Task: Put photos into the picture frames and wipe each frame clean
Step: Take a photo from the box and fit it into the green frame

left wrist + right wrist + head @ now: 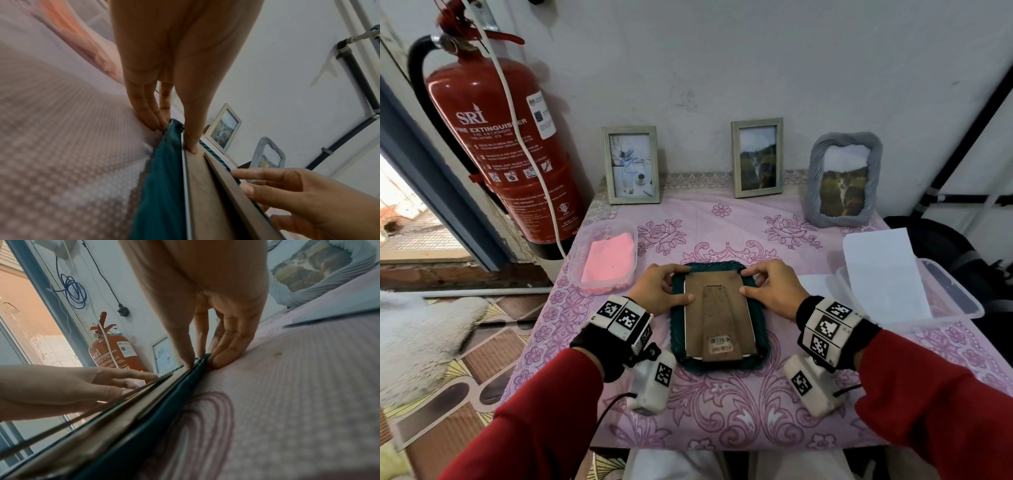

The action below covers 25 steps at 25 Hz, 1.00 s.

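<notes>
At far left of the head view a red fire extinguisher hung on the wall. Right of it, a clear tub held a folded pink cloth at the left edge of the surface. My left hand pressed on the upper left corner of the teal frame, thumb on the brown backing board, fingers over the frame's top edge. The frame lay face down at centre, its stand flat against the board. My right hand mirrored this on the upper right corner, thumb on the board. My hands were apart, each with fingers bent over its corner of the frame. Along the back edge stood three filled frames: a wooden frame, a second wooden frame and a grey ruffled frame. At right, a clear container held white paper.
</notes>
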Each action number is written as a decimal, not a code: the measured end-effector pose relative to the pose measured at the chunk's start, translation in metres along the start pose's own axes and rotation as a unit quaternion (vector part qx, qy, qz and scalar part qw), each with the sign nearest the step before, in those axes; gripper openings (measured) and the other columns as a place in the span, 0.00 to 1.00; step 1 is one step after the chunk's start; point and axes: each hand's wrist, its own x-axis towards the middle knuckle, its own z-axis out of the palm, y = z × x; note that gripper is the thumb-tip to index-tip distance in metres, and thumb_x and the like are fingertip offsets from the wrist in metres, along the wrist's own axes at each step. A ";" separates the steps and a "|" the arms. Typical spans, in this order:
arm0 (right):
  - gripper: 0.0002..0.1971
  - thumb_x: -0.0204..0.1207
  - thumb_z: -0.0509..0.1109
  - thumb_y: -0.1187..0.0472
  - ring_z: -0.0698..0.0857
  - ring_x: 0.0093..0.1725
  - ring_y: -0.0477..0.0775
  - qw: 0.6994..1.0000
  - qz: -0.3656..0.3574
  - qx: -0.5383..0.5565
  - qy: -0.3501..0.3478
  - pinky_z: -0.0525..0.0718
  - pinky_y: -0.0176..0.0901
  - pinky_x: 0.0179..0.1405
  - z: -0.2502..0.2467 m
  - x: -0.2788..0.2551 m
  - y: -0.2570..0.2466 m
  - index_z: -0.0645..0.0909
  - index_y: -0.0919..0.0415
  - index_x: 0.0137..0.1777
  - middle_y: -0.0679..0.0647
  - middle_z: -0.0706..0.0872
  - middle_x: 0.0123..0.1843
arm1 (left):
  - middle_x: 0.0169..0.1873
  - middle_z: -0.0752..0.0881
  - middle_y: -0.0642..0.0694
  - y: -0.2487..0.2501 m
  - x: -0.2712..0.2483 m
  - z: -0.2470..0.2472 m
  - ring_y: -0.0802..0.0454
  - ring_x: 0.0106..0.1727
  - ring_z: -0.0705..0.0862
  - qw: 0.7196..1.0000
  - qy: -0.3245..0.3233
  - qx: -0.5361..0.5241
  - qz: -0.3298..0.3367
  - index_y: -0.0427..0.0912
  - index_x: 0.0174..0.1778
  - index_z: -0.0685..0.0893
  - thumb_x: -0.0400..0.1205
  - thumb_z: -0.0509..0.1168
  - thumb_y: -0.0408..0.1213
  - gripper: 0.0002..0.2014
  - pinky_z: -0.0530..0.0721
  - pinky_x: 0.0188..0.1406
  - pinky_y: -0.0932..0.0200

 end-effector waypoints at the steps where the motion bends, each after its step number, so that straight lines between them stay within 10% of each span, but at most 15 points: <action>1: 0.17 0.69 0.78 0.63 0.78 0.39 0.49 1.000 -0.001 -0.003 -0.001 0.79 0.42 0.46 0.000 0.000 0.000 0.85 0.61 0.59 0.52 0.78 0.37 | 0.47 0.72 0.41 0.000 0.001 0.000 0.58 0.32 0.73 1.000 -0.003 0.002 0.001 0.45 0.67 0.80 0.70 0.77 0.37 0.27 0.75 0.45 0.63; 13: 0.16 0.74 0.74 0.59 0.78 0.45 0.48 0.999 0.003 -0.024 -0.044 0.72 0.34 0.45 -0.011 -0.009 -0.005 0.82 0.62 0.60 0.49 0.80 0.42 | 0.56 0.76 0.37 0.009 -0.018 -0.003 0.42 0.54 0.82 0.997 -0.004 -0.065 -0.049 0.43 0.71 0.72 0.75 0.72 0.41 0.28 0.81 0.62 0.50; 16: 0.08 0.72 0.74 0.63 0.80 0.37 0.45 0.999 -0.030 -0.030 -0.034 0.73 0.28 0.35 -0.020 -0.034 -0.008 0.86 0.63 0.50 0.57 0.88 0.43 | 0.54 0.80 0.39 0.013 -0.047 -0.003 0.46 0.52 0.83 0.997 0.042 -0.033 -0.049 0.41 0.59 0.82 0.74 0.73 0.44 0.20 0.82 0.53 0.58; 20: 0.04 0.68 0.78 0.63 0.80 0.28 0.35 0.996 -0.061 -0.035 -0.057 0.75 0.19 0.31 -0.022 -0.080 -0.009 0.89 0.58 0.43 0.45 0.86 0.33 | 0.38 0.81 0.50 0.019 -0.098 0.011 0.59 0.38 0.78 0.995 0.091 0.043 -0.026 0.46 0.42 0.87 0.70 0.74 0.53 0.15 0.72 0.34 0.72; 25: 0.10 0.66 0.78 0.63 0.76 0.32 0.37 0.995 -0.066 -0.072 -0.018 0.80 0.30 0.41 -0.005 -0.106 -0.011 0.87 0.57 0.48 0.50 0.87 0.41 | 0.33 0.78 0.54 0.026 -0.119 0.040 0.54 0.42 0.78 0.984 0.159 0.062 -0.055 0.48 0.39 0.85 0.65 0.72 0.63 0.22 0.72 0.40 0.64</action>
